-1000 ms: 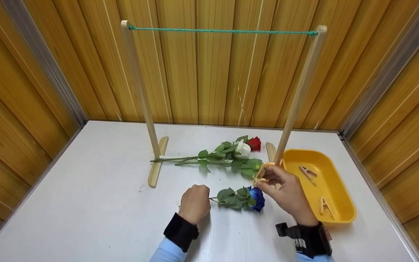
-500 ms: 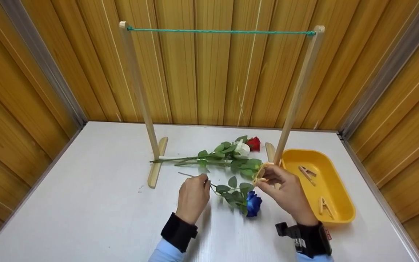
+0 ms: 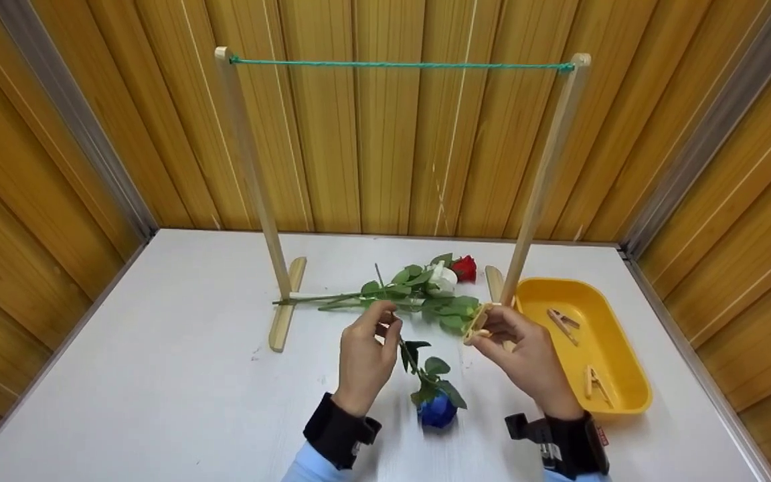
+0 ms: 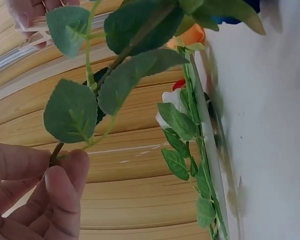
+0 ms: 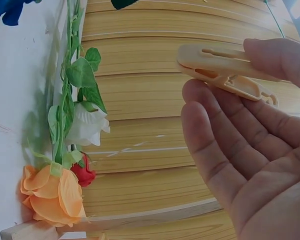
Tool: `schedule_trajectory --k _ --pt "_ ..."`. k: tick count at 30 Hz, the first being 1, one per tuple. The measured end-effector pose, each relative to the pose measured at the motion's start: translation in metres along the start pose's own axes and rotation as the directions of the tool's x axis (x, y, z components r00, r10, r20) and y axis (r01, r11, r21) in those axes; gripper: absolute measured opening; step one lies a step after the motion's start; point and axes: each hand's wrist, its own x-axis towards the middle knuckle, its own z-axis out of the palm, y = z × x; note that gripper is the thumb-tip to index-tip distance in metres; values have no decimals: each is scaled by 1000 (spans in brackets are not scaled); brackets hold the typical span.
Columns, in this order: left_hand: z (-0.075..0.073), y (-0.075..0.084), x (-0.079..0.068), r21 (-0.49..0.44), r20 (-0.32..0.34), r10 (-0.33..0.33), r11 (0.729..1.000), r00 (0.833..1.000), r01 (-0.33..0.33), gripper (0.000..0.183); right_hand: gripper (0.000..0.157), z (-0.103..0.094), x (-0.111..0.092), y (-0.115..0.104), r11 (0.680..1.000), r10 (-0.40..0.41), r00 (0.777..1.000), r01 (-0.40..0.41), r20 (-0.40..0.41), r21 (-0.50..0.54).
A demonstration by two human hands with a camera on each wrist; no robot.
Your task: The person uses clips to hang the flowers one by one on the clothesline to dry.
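Note:
Between thumb and fingers, my left hand (image 3: pixel 367 358) pinches the stem of a blue rose (image 3: pixel 438 408). The bloom hangs down toward me and the stem's bare end points up and away. Green leaves (image 4: pixel 70 111) on that stem fill the top of the left wrist view. My right hand (image 3: pixel 526 351) holds a beige clothespin (image 5: pixel 225 70) between the thumb and the fingers. Behind both hands lie a white rose (image 3: pixel 442 278), a red rose (image 3: pixel 464 269) and an orange rose (image 5: pixel 55 194), stems to the left; the right hand hides the orange bloom in the head view.
A wooden stand with a left post (image 3: pixel 251 174) and a right post (image 3: pixel 546 181) carries a taut green cord (image 3: pixel 399 65). Right of it, a yellow tray (image 3: pixel 636 375) holds two clothespins (image 3: pixel 563 326). Slatted wood-look walls (image 3: pixel 385 154) surround the white table (image 3: pixel 178 375).
My left hand has lifted the blue rose's stem and turned it, so its end swings up and away while the bloom drops toward me. The right hand stays almost still with the clothespin.

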Motion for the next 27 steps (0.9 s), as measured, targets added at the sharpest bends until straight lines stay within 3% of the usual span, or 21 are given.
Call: schedule_trajectory --k 10,18,27 --pt "5 15 10 -45 57 -13 999 998 16 30 27 -1 0 -1 1000 27 1000 -27 4 5" --pt "5 33 30 -38 89 85 996 992 -82 12 27 -4 -2 -8 999 43 999 -43 -15 18" --pt "10 52 62 0 155 145 989 977 -147 7 32 -8 2 -18 999 45 999 -45 3 -1"
